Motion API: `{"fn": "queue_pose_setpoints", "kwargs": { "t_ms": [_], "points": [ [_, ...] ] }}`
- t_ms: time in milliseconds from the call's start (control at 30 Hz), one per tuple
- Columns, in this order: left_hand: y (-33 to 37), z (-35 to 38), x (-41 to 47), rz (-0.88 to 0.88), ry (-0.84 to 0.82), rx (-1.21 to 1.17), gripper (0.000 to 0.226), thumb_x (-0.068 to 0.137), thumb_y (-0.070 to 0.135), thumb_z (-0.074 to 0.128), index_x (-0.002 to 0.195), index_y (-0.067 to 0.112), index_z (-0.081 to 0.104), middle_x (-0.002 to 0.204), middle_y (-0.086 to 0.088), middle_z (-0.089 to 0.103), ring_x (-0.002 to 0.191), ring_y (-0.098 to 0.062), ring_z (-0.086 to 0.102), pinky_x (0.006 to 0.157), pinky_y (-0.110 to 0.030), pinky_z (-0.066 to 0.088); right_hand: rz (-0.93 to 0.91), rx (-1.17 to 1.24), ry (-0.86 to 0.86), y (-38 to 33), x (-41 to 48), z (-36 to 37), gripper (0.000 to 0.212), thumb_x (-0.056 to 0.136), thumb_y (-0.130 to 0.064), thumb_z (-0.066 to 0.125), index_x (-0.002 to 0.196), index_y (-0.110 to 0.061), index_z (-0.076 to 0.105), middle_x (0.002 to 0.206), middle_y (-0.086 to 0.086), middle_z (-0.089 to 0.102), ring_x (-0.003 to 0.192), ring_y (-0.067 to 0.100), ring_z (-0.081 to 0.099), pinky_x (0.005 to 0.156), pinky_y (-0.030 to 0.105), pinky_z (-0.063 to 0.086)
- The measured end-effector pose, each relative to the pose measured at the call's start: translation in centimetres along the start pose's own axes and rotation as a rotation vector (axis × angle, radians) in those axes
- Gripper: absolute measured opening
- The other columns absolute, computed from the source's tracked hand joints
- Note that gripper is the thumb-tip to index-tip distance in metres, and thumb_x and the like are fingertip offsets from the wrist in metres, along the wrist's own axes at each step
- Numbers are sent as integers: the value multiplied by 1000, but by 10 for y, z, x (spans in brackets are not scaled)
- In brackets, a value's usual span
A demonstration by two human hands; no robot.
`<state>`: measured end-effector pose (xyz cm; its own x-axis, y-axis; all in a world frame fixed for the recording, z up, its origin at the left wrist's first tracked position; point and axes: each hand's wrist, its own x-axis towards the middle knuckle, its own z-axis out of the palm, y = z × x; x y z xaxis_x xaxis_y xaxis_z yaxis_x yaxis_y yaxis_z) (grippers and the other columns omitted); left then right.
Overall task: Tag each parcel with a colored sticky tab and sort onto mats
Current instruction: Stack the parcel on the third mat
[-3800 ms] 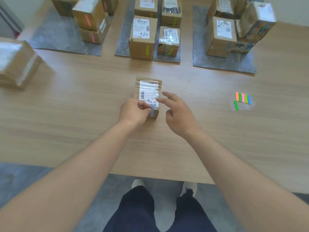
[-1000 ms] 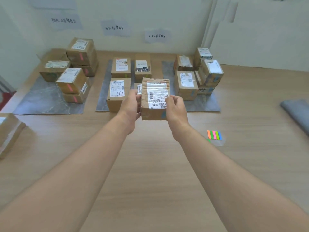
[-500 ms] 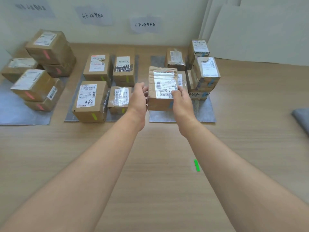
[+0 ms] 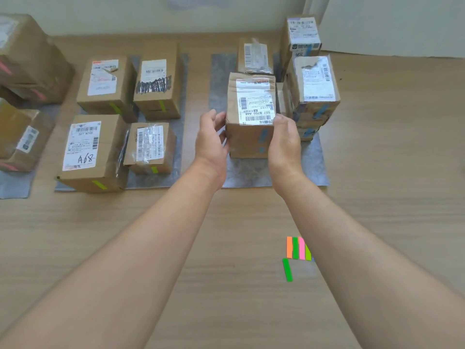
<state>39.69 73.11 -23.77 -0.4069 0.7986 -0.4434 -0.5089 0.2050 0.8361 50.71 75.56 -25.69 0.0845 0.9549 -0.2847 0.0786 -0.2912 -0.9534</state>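
Note:
A brown parcel with a white shipping label and a blue sticky tab on its front sits low over the right grey mat. I cannot tell whether it touches the mat. My left hand holds its left side and my right hand grips its right front corner, thumb by the label. A strip of coloured sticky tabs lies on the table near my right forearm, with a loose green tab beside it.
Blue-tabbed parcels are stacked on the right mat just right of the held one. The middle mat carries several green-tabbed parcels. Pink-tabbed parcels stand on the left mat. A wall runs behind.
Both hands have carried the parcel forward and down, from above the table to low over the right mat's front area. The view has moved closer to the mats.

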Motion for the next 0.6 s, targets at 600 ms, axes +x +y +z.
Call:
{"fn": "queue_pose_setpoints", "kwargs": {
  "t_ms": [600],
  "points": [
    [14,-32,-4,37,-144,260,57,100,54,28,148,29,46,162,13,27,154,-13,4,123,-43,3,124,108,127,9,-16,-3,31,100,-46,38,83,-24,52,76,-10,47,75,11,46,76,29,40]
  ]
}}
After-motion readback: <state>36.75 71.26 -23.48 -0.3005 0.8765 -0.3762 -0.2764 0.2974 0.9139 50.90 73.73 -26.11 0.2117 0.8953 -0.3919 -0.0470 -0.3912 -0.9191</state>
